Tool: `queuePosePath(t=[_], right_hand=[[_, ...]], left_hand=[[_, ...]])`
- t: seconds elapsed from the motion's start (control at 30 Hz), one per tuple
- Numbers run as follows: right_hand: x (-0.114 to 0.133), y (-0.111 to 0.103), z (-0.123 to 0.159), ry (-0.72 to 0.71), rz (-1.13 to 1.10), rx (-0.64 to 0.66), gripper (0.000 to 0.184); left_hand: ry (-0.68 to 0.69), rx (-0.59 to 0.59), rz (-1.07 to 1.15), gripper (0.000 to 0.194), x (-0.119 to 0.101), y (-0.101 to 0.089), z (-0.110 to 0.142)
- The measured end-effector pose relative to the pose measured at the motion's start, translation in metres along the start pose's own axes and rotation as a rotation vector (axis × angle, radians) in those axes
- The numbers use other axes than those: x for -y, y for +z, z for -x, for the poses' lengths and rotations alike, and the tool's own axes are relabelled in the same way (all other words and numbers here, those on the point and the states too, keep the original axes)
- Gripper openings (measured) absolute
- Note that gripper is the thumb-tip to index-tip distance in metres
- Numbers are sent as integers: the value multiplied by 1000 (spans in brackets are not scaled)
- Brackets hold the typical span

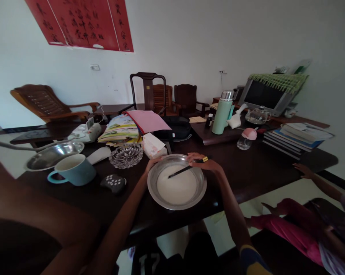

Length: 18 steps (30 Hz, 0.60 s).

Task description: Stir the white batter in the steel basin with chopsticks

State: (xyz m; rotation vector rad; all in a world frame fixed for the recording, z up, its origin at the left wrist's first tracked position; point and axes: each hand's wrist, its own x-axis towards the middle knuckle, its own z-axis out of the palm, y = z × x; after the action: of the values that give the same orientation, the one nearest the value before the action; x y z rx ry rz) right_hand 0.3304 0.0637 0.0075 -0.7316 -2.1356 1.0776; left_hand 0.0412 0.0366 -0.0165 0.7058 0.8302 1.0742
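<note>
A round metal bowl stands on the dark table in front of me, with a pale, whitish mixture inside. My left hand is closed on its upper left rim; the fingers are partly hidden. At the upper right rim, my right hand grips a pair of black chopsticks with gold-coloured ends. They slant down to the left over the mixture, and I cannot tell whether their tips touch it. Just behind the bowl is a tissue pack.
Left of the bowl are a glass dish, a blue mug, a dark game controller and a metal basin. A green thermos and books stand right. Another person's limb and hand flank me.
</note>
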Motion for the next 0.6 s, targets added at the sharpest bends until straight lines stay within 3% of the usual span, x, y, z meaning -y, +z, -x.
queuePosePath(t=[0.13,0.2,0.27,0.43,0.5,0.6], right_hand=[[-2,-13,5,49,-31,-141,24],[-1,-20,9,61,-78,-153,26],[1,-23,12,48,-121,-90,30],[6,-13,8,-75,-82,208,34],[5,-6,5,-99,-36,233,33],[2,0,1,-83,9,135,33]], left_hand=[[-29,-43,-26,18,-2,1,7],[-38,-77,-36,16,-3,1,7],[-38,-88,-41,14,-3,2,6],[-42,-71,-44,23,-4,3,1],[-36,-85,-34,21,-5,3,1],[-38,-105,-24,15,-6,4,4]])
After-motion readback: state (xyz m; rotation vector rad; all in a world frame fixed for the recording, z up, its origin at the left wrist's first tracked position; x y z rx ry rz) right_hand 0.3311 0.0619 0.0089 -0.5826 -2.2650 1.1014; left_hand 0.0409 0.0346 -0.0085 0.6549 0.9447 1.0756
